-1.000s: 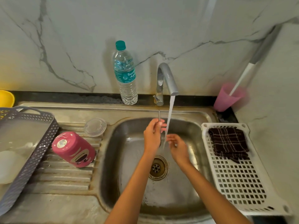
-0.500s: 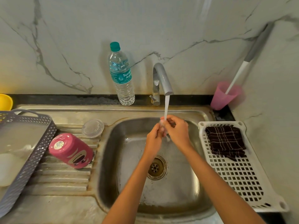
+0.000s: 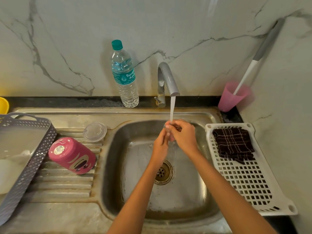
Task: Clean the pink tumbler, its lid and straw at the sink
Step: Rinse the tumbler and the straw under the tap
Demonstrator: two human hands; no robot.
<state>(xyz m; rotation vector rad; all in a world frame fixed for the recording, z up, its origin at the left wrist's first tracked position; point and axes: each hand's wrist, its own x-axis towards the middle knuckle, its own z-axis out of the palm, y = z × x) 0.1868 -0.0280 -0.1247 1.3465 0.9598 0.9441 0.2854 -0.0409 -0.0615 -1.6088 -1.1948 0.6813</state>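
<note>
The pink tumbler (image 3: 72,155) lies on its side on the ribbed drainboard, left of the sink bowl (image 3: 135,166). Its clear lid (image 3: 95,132) rests flat just behind it. Over the bowl, my left hand (image 3: 161,144) and my right hand (image 3: 184,135) are pressed together under the running water (image 3: 172,107) from the tap (image 3: 167,78). Both are closed around the thin metal straw, which is almost wholly hidden between the fingers.
A water bottle (image 3: 125,76) stands behind the sink, left of the tap. A pink cup (image 3: 231,97) holding a long brush sits at the back right. A white basket (image 3: 249,183) with a dark cloth (image 3: 233,144) lies to the right, a grey basket (image 3: 33,157) to the left.
My right hand rose from below the straw to join my left hand at the top. Both hands moved up into the water stream, and the straw went out of sight between them.
</note>
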